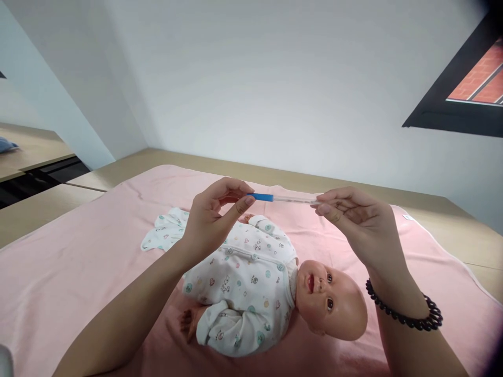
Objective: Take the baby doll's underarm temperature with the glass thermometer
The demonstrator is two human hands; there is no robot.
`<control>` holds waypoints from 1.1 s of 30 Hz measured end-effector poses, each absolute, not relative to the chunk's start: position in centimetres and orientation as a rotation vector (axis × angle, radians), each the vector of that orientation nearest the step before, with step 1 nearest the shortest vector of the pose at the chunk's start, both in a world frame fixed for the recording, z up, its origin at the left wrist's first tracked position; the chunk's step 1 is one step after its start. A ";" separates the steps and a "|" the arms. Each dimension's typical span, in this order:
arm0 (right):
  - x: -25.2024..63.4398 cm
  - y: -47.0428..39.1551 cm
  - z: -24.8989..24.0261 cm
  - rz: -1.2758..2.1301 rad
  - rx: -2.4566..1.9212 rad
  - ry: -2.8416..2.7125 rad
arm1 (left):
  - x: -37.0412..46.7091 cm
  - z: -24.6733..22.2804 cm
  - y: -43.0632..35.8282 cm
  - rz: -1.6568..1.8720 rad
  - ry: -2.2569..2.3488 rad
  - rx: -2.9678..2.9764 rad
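A slim glass thermometer (295, 200) is held level between my two hands, above a baby doll (251, 283). My left hand (214, 214) pinches its blue end piece (262, 197) between thumb and fingers. At the clear end, my right hand (353, 220) closes its thumb and fingertips on the thermometer; the tip is partly hidden there. Faint markings run along the clear stem. The doll lies on its back, head to the right, dressed in a white printed sleepsuit (243, 298). Neither hand touches the doll.
A pink blanket (78, 251) lies under the doll on a light wooden table (204, 163). Behind it rises a white wall (255, 89), with a dark-framed window (444, 112) at upper right. Another wooden surface (35, 146) stands at the left.
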State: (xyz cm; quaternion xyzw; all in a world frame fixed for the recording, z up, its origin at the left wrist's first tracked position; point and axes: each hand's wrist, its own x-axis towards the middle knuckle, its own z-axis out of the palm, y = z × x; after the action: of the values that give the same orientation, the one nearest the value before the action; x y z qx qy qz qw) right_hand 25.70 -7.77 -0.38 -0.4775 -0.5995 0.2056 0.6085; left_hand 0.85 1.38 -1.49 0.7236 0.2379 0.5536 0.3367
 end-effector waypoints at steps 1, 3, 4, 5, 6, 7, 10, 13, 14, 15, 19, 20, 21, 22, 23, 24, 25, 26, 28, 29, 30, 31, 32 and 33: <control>25.7 -7.7 -0.4 0.464 -1.108 -1.389 | 0.9 -1.5 1.4 1.442 0.610 1.886; 25.7 -7.6 -0.4 0.457 -1.117 -1.396 | 0.9 -1.6 1.4 1.441 0.597 1.882; 25.7 -7.6 -0.4 0.460 -1.121 -1.398 | 0.9 -1.6 1.4 1.443 0.595 1.880; 25.7 -7.5 -0.4 0.465 -1.125 -1.396 | 0.8 -1.6 1.5 1.445 0.595 1.880; 25.7 -7.5 -0.4 0.471 -1.126 -1.392 | 0.8 -1.6 1.5 1.448 0.598 1.880; 25.7 -7.4 -0.4 0.481 -1.125 -1.388 | 0.8 -1.6 1.5 1.451 0.604 1.882; 25.8 -7.4 -0.7 0.527 -1.124 -1.380 | 0.7 -1.4 1.5 1.439 0.631 1.898; 26.0 -7.4 -0.8 0.554 -1.127 -1.401 | 0.5 -1.2 1.4 1.405 0.643 1.927; 26.1 -7.4 -0.8 0.564 -1.133 -1.416 | 0.5 -1.2 1.4 1.394 0.645 1.938; 26.3 -7.4 -0.8 0.580 -1.144 -1.435 | 0.5 -1.2 1.5 1.388 0.649 1.951; 27.7 -6.5 -0.9 0.682 -1.221 -1.517 | 0.7 -1.7 2.4 1.301 0.722 2.072; 28.3 -6.0 -1.1 0.702 -1.237 -1.522 | 0.8 -2.0 2.7 1.250 0.752 2.133; 29.0 -5.3 -1.6 0.717 -1.250 -1.515 | 0.9 -2.3 3.0 1.181 0.781 2.205; 29.8 -4.6 -2.2 0.727 -1.261 -1.499 | 1.1 -2.7 3.3 1.100 0.803 2.286; 30.7 -3.7 -2.9 0.736 -1.273 -1.470 | 1.2 -3.1 3.4 1.007 0.812 2.369; 31.7 -2.9 -3.9 0.746 -1.293 -1.437 | 1.4 -3.5 3.5 0.905 0.800 2.451; 32.6 -2.0 -5.0 0.771 -1.316 -1.405 | 1.7 -3.9 3.5 0.795 0.765 2.526; 33.6 -1.2 -6.1 0.818 -1.358 -1.370 | 1.9 -4.2 3.3 0.673 0.715 2.584; 35.1 0.2 -8.6 0.919 -1.461 -1.327 | 2.6 -4.9 2.7 0.419 0.595 2.644; 35.6 0.8 -9.7 0.963 -1.500 -1.321 | 2.9 -5.1 2.3 0.303 0.535 2.655; 36.1 1.2 -10.8 1.004 -1.533 -1.324 | 3.3 -5.4 1.8 0.216 0.483 2.663; 36.4 1.5 -11.8 1.039 -1.556 -1.336 | 3.6 -5.6 1.4 0.162 0.441 2.673; 36.6 1.8 -12.6 1.067 -1.575 -1.353 | 4.0 -5.8 1.0 0.144 0.411 2.688; 36.7 2.0 -13.3 1.084 -1.589 -1.376 | 4.2 -6.0 0.7 0.152 0.393 2.704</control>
State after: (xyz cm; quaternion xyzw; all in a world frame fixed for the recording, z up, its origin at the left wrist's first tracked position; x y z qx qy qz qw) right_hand 36.67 1.99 -13.32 -0.6219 -0.5384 0.4241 0.3788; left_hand 4.24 0.69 -6.01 0.9679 0.1406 0.0544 0.2010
